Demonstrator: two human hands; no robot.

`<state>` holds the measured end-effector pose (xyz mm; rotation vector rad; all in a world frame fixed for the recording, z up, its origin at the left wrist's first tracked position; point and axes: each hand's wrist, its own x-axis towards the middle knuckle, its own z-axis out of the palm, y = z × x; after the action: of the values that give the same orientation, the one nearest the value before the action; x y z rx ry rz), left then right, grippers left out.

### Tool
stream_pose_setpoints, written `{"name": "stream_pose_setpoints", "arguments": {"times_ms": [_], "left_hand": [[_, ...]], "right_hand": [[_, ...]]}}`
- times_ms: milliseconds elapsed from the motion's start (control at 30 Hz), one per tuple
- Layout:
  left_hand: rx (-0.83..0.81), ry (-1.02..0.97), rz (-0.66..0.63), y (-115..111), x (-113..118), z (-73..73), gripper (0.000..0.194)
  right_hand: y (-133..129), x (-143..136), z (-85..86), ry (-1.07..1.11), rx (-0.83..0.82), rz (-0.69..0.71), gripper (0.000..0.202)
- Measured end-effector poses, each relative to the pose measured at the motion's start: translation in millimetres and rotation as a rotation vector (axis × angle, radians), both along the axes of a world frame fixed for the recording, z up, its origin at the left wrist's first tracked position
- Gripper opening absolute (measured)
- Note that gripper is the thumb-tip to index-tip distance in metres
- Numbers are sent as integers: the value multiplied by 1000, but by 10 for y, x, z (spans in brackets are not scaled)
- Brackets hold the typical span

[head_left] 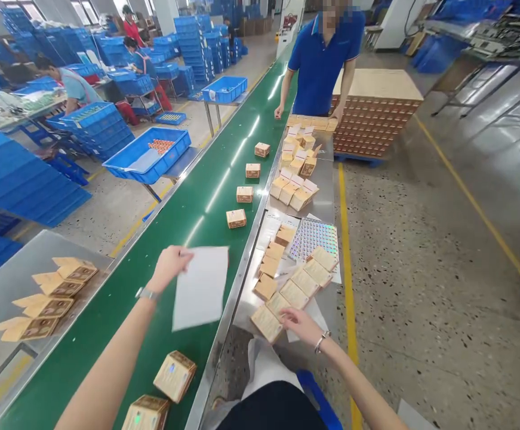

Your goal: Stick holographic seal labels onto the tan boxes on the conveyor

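My left hand (173,266) is closed on the upper left edge of a white sheet of paper (200,289), which hangs over the green conveyor belt. My right hand (303,325) rests with its fingers apart on the nearest carton of a slanted row of small tan cartons (294,292). This row lies on the metal side table, close in front of me. Beside it are more small cartons (270,261) and a sheet of shiny stickers (316,239).
The green belt (215,197) carries several cartons (236,218), two of them near me (174,376). Open-flapped cartons (58,289) stand on a left-hand shelf. A blue tray (150,156) sits beyond the belt. A co-worker in blue (325,65) stands at the table's far end, near a stacked pallet (376,113).
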<state>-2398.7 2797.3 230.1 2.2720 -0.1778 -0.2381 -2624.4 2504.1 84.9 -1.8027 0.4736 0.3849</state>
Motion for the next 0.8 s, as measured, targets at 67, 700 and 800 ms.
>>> {"name": "stream_pose_setpoints", "arguments": {"times_ms": [67, 700, 800], "left_hand": [[-100, -115, 6, -542, 385, 112, 11], [-632, -426, -61, -2794, 1379, -21, 20], [-311, -184, -175, -2723, 1224, -560, 28]], "right_hand": [[-325, 78, 15, 3, -28, -27, 23], [-1330, 446, -182, -54, -79, -381, 29], [-1727, 505, -243, -64, -198, -565, 30]]}}
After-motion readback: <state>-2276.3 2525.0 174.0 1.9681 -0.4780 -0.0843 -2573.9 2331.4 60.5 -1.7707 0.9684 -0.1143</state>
